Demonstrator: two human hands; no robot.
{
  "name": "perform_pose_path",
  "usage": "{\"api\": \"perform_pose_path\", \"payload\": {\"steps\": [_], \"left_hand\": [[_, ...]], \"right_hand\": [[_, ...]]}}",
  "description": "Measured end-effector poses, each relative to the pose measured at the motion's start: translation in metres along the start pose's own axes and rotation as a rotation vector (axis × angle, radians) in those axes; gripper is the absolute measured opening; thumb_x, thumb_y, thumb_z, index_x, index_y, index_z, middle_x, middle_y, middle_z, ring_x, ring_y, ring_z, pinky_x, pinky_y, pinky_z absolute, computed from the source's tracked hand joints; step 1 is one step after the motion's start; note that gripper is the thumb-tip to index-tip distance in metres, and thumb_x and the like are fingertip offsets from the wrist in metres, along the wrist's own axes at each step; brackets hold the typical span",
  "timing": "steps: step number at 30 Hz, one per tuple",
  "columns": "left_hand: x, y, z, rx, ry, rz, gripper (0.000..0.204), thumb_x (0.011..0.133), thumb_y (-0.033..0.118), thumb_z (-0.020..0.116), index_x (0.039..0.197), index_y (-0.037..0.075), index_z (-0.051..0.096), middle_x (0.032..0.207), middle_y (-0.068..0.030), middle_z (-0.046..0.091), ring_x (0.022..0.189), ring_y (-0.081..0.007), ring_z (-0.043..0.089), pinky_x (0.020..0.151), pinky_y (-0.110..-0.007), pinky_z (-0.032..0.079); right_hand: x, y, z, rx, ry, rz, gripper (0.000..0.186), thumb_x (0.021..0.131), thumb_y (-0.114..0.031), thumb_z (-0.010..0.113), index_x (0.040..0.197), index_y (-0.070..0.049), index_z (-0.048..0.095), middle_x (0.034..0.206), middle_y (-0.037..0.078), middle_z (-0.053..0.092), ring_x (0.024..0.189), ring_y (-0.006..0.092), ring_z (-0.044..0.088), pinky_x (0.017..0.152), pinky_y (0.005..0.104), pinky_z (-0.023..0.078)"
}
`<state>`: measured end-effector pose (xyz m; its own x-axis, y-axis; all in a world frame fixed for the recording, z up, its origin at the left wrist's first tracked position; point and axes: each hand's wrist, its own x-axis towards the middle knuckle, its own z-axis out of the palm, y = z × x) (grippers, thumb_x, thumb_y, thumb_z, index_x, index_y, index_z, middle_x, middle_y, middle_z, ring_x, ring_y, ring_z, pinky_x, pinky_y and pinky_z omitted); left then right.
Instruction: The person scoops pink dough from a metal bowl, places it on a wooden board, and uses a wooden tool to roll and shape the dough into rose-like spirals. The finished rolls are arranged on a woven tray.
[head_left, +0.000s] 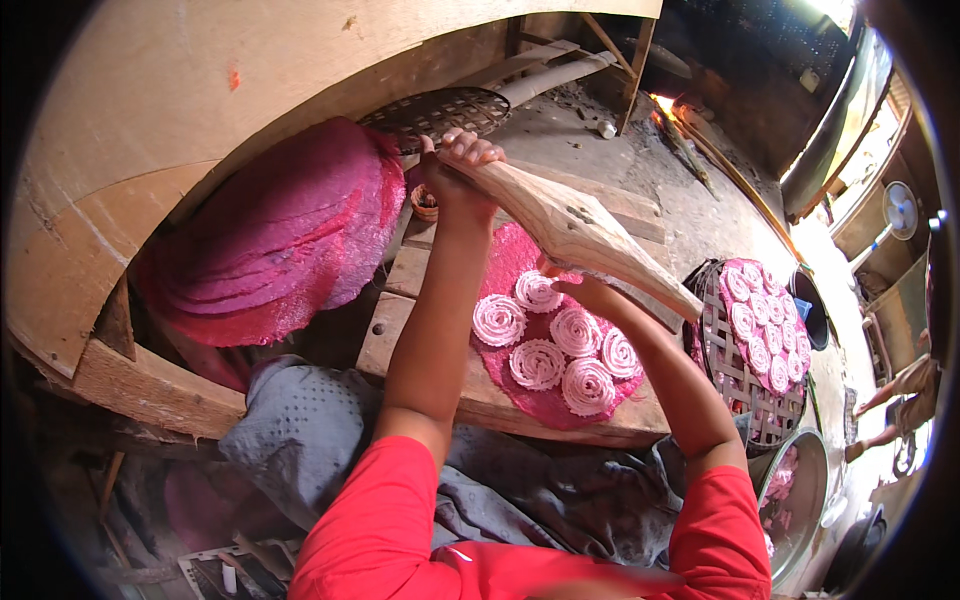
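A long carved wooden press [575, 215] slants above a low wooden table, its narrow end toward the right. My left hand [468, 158] is wrapped over its upper left end. Beneath the middle of the press, my right hand [585, 287] is closed against its underside, with most of the fingers hidden. Below lies a reddish-pink mesh sheet [508, 258] bearing several pink coiled swirls [575, 331], made of thin strands like dough. Some of the sheet is covered by the press and my right arm.
A thick stack of pink mesh sheets [290, 230] leans at the left, under a curved wooden board [200, 90]. On the right, a woven rack [770, 395] carries another sheet of swirls, near a metal basin [800, 500] with pink material. A fire [664, 103] burns at the back.
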<state>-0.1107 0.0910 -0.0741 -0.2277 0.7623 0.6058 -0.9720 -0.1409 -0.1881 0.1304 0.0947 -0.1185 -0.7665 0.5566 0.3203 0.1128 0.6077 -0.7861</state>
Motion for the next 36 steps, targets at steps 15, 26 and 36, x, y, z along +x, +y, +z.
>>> {"api": "perform_pose_path", "payload": {"steps": [15, 26, 36], "left_hand": [[0.003, 0.070, -0.041, 0.230, 0.145, 0.052, 0.074, 0.087, 0.079, 0.018, 0.073, 0.013, 0.049, 0.057, 0.0013, 0.040, 0.052, -0.0160, 0.042, 0.059, -0.035, 0.040], [0.016, 0.059, -0.003, 0.329, 0.093, 0.106, 0.070, 0.091, 0.074, 0.019, 0.069, 0.014, 0.048, 0.054, 0.0039, 0.039, 0.048, -0.0135, 0.040, 0.056, -0.033, 0.040], [0.017, 0.072, -0.010, 0.349, 0.131, 0.033, 0.058, 0.090, 0.065, 0.030, 0.068, 0.014, 0.046, 0.054, 0.0038, 0.040, 0.048, -0.0133, 0.040, 0.056, -0.033, 0.040]], "right_hand": [[0.044, -0.078, -0.023, -0.160, -0.283, 0.719, 0.079, 0.095, -0.071, 0.020, 0.077, -0.006, 0.061, 0.057, 0.002, 0.052, 0.045, 0.0098, 0.051, 0.044, 0.0287, 0.046], [0.044, -0.107, -0.035, -0.296, -0.076, 0.601, 0.077, 0.094, -0.070, 0.030, 0.083, -0.002, 0.066, 0.053, 0.002, 0.052, 0.040, 0.0108, 0.049, 0.037, 0.0300, 0.040], [0.041, -0.087, -0.026, -0.184, -0.118, 0.704, 0.082, 0.093, -0.072, 0.032, 0.078, 0.001, 0.066, 0.053, 0.004, 0.053, 0.038, 0.0133, 0.048, 0.032, 0.0314, 0.037]]}}
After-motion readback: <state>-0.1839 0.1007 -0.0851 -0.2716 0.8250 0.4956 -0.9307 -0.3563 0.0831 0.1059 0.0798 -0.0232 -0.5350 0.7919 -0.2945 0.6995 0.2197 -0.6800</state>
